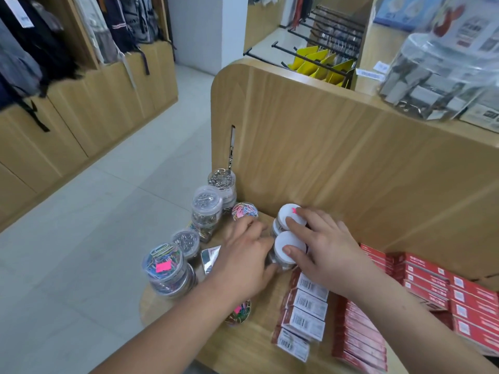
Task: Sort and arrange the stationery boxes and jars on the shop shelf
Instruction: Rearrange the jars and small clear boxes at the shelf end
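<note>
Two white-lidded jars stand against the wooden back panel of the shelf (259,344): a far jar (287,214) and a near jar (286,245). My right hand (321,247) lies across their tops, fingers straight, with fingertips on both lids. From the left, my left hand (243,260) curls its fingers round the side of the near jar. Clear jars of paper clips (164,261) (206,205) stand at the shelf's left end. Rows of red stationery boxes (359,336) with barcode labels (307,311) fill the right side.
A small ball-shaped jar of coloured clips (244,210) sits behind my left hand, and another (239,313) lies under my forearm. A large clear jar of binder clips (437,76) stands on the upper shelf. Tiled floor lies left of the shelf.
</note>
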A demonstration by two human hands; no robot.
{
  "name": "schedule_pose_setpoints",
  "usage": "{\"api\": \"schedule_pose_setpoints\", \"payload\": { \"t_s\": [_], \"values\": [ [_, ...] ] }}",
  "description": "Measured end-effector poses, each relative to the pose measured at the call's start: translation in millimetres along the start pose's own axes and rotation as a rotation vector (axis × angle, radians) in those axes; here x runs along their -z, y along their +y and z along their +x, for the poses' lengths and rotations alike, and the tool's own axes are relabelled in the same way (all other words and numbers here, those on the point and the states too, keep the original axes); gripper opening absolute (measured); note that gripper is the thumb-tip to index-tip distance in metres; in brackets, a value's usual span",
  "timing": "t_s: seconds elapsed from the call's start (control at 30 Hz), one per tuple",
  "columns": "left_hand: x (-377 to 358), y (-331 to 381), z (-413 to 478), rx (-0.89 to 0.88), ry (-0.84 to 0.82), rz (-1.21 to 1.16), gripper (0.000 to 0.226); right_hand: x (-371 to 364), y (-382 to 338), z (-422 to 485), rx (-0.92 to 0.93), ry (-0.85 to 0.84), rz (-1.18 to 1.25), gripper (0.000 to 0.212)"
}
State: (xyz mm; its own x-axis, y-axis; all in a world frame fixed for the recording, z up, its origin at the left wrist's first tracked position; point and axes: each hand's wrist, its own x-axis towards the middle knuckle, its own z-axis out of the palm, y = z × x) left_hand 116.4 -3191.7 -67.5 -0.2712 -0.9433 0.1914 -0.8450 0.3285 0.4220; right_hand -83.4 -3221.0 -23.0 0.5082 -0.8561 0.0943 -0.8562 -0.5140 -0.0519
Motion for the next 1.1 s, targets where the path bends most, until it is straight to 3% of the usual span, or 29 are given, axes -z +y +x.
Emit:
{"api": "schedule_pose_setpoints", "payload": {
  "t_s": [0.23, 0.5, 0.63, 0.73, 0.93, 1.1],
  "values": [
    [14.9, -0.5, -18.3, -0.002, 0.108, -0.166, 0.039, 1.9, 1.0, -0.4, 0.019, 0.043, -0.03, 0.052],
    [26.4, -5.8, -63.4, 0.185, 0.265, -0.33, 0.039, 1.9, -23.8, 42.4, 0.141, -0.062, 0.165, 0.052],
    [38.5, -4.0, -82.3, 0.159, 0.232, -0.281, 0.039, 0.7, -29.4, 50.5, 0.055, -0.092, 0.304, 0.049],
    [40.7, -4.3, -98.7, 0.121, 0.216, -0.263, 0.035, -0.2, -38.1, 50.9, 0.118, -0.132, 0.282, 0.044],
    [29.1, -6.1, -121.7, 0.158, 0.178, -0.303, 0.032, -10.7, -49.1, 49.8, 0.171, -0.233, 0.058, 0.076],
    [23.8, -8.5, -126.2, 0.215, 0.138, -0.394, 0.028, -9.5, -51.8, 50.2, 0.153, -0.243, 0.033, 0.06]
  ]
}}
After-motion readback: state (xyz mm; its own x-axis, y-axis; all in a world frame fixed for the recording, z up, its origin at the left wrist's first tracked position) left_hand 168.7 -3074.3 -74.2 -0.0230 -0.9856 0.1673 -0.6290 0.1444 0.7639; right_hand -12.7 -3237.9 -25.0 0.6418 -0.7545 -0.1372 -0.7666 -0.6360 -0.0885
